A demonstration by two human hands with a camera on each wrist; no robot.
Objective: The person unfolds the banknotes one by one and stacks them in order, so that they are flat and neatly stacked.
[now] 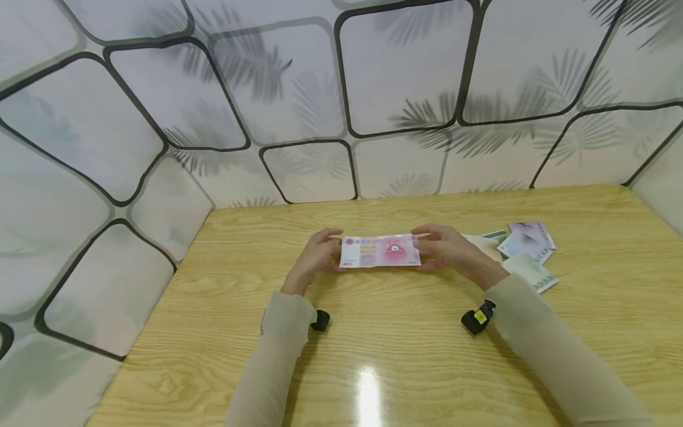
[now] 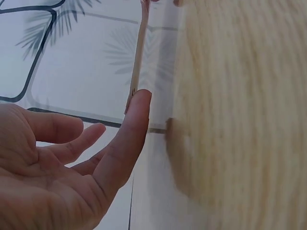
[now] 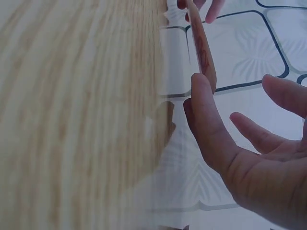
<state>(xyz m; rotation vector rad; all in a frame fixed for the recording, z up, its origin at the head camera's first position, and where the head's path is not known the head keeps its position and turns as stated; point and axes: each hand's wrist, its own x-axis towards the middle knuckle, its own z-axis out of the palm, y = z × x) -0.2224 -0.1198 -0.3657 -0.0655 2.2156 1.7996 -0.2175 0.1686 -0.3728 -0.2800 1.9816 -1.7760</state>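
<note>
A pink and white banknote [image 1: 380,251] marked 100 spans the space between the two hands, face toward the head camera. My left hand [image 1: 317,256] is at its left end; in the left wrist view one straight fingertip [image 2: 141,98] meets the end of the note [image 2: 137,62], and the other fingers stand apart from it. At the other end is my right hand [image 1: 445,249]. A straight digit [image 3: 201,86] there touches the note's end [image 3: 204,52] from the table side, with the remaining fingers spread away from the paper.
To the right, partly behind the right forearm, several banknotes lie loosely overlapped, among them a purple one [image 1: 536,231] and a pale green one [image 1: 528,271]. Beneath everything is a wood-grain table [image 1: 395,344], bordered by a patterned wall [image 1: 400,71] behind and at left.
</note>
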